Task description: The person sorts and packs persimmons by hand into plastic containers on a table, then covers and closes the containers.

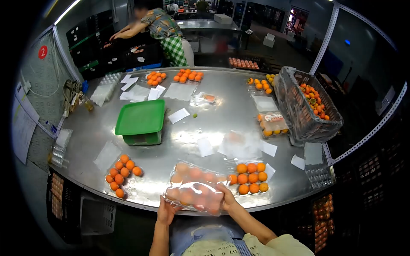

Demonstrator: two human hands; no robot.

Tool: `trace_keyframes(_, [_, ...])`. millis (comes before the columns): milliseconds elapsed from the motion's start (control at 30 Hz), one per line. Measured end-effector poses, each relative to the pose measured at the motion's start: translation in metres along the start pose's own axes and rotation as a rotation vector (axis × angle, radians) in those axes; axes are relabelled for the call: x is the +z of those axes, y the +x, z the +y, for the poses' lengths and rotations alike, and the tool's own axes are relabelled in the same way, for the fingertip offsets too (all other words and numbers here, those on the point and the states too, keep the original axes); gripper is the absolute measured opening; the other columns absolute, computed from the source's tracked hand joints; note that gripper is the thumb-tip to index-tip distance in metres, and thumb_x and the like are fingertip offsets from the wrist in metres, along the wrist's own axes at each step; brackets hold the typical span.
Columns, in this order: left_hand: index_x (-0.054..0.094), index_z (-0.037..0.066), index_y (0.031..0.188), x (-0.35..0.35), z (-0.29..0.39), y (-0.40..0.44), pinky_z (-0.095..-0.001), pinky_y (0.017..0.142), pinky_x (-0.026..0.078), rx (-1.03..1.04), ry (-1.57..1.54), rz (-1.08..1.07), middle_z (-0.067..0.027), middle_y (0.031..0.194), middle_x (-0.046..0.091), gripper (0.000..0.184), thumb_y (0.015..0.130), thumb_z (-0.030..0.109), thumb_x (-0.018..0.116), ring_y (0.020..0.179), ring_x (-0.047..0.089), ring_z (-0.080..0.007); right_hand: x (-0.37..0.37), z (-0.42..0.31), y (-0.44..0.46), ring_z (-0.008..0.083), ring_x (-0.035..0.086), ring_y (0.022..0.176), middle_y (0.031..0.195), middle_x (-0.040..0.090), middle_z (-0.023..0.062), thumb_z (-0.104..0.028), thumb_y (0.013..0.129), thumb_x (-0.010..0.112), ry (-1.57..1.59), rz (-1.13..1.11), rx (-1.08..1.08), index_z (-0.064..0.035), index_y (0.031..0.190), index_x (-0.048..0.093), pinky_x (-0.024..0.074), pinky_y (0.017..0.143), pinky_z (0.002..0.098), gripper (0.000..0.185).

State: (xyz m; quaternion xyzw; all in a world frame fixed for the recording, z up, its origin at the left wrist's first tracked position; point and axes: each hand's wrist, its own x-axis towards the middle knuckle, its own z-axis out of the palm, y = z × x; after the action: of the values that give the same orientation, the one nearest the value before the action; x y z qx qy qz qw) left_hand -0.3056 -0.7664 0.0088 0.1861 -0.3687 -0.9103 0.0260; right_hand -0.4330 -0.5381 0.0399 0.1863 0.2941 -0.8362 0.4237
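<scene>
A clear plastic clamshell pack (196, 187) of round orange fruit is held between my two hands at the table's front edge. My left hand (168, 210) grips its lower left corner, and my right hand (227, 199) is closed on its right side. Glare on the lid blurs the fruit inside. Just right of the pack, an open clear tray holds rows of orange fruit (253, 178). To the left lies another group of orange fruit (121, 174), with a clear lid (107, 156) beside it.
A green-topped scale (140, 117) stands left of centre on the metal table (188, 132). White paper slips (178, 115) lie about. At right are a closed fruit pack (272, 123) and a plastic-lined crate (307, 102) of orange fruit. Another person (164, 30) bends over black crates behind the table.
</scene>
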Motion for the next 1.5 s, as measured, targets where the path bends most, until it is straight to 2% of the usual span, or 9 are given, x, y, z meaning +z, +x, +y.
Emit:
trace_keyframes(133, [0.034,0.008,0.138,-0.049,0.029,0.012,-0.046,0.091,0.047,0.009,0.112,0.068,-0.0147,0.128,0.051,0.067,0.096,0.059,0.023,0.111,0.055,-0.0304,0.004,0.043,0.059,0.0289,0.059,0.106,0.118,0.059,0.0135,-0.035,0.086,0.058,-0.035,0.15,0.17,-0.0063,0.127,0.048,0.0511,0.089,0.0459,0.051])
trace_keyframes(267, [0.031,0.006,0.141,-0.071,0.043,0.033,-0.042,0.088,0.048,-0.164,0.037,0.149,-0.0179,0.128,0.051,0.063,0.097,0.052,0.028,0.105,0.058,-0.0284,0.018,0.061,0.083,0.029,0.061,0.105,0.117,0.06,0.0141,-0.04,0.085,0.06,0.006,0.068,-0.024,-0.0056,0.126,0.05,0.053,0.086,0.0479,0.055])
trace_keyframes(333, [0.027,0.013,0.144,-0.106,0.034,0.044,-0.041,0.086,0.049,-0.258,0.02,0.041,-0.0184,0.122,0.054,0.064,0.094,0.052,0.037,0.098,0.06,-0.0274,-0.024,0.062,0.109,0.029,0.061,0.104,0.117,0.06,0.0152,-0.039,0.086,0.06,-0.011,0.228,0.168,-0.0041,0.127,0.048,0.0537,0.086,0.0449,0.055])
trace_keyframes(600, [0.024,0.013,0.144,-0.096,0.048,0.055,-0.0428,0.084,0.051,-0.172,-0.151,-0.11,-0.0203,0.12,0.055,0.058,0.094,0.039,0.04,0.102,0.061,-0.03,-0.001,0.047,0.117,0.0261,0.063,0.102,0.116,0.06,0.014,-0.037,0.087,0.06,-0.201,0.256,0.026,-0.0053,0.127,0.048,0.0546,0.086,0.0393,0.052])
trace_keyframes(833, [0.023,0.014,0.144,-0.096,0.046,0.062,-0.0426,0.087,0.051,-0.107,0.062,-0.036,-0.0164,0.129,0.047,0.071,0.085,0.01,0.062,0.11,0.056,-0.0277,0.004,0.051,0.115,0.0247,0.058,0.108,0.12,0.057,0.0144,-0.037,0.093,0.054,-0.302,0.324,-0.085,-0.0031,0.129,0.046,0.0505,0.091,0.0401,0.05])
trace_keyframes(933, [0.024,0.013,0.142,-0.084,0.04,0.064,-0.0395,0.091,0.049,-0.175,-0.218,0.037,-0.0128,0.13,0.048,0.067,0.086,0.012,0.062,0.111,0.055,-0.0252,-0.001,0.06,0.113,0.0223,0.058,0.107,0.117,0.058,0.0112,-0.035,0.093,0.055,-0.339,0.319,-0.159,-0.0039,0.127,0.047,0.0501,0.09,0.038,0.047])
trace_keyframes(1133, [0.041,0.007,0.132,-0.078,0.029,0.117,-0.0355,0.094,0.046,-0.083,-0.127,0.131,-0.0084,0.12,0.056,0.046,0.091,0.019,0.058,0.108,0.056,-0.0207,0.018,0.087,0.069,0.0186,0.061,0.097,0.11,0.06,0.0092,-0.024,0.088,0.064,-0.462,0.227,-0.17,-0.0031,0.123,0.048,0.0521,0.086,0.0321,0.043])
trace_keyframes(1233, [0.047,0.004,0.125,-0.079,0.057,0.152,-0.0354,0.092,0.048,-0.244,-0.007,-0.014,-0.0082,0.115,0.058,0.04,0.09,0.018,0.058,0.105,0.058,-0.0201,-0.007,0.085,0.046,0.0204,0.061,0.1,0.115,0.058,0.0116,-0.026,0.09,0.061,-0.628,0.219,-0.007,-0.0017,0.132,0.041,0.0509,0.086,0.0329,0.053])
trace_keyframes(1500, [0.051,0.002,0.127,-0.004,0.083,0.233,-0.0319,0.093,0.044,-0.466,0.865,-0.578,-0.0098,0.117,0.058,0.053,0.081,0.021,0.068,0.105,0.055,-0.0181,-0.031,0.064,0.023,0.0143,0.061,0.078,0.097,0.064,0.0099,-0.014,0.084,0.065,-1.344,0.439,-0.46,-0.0017,0.124,0.046,0.0504,0.073,0.0273,0.046])
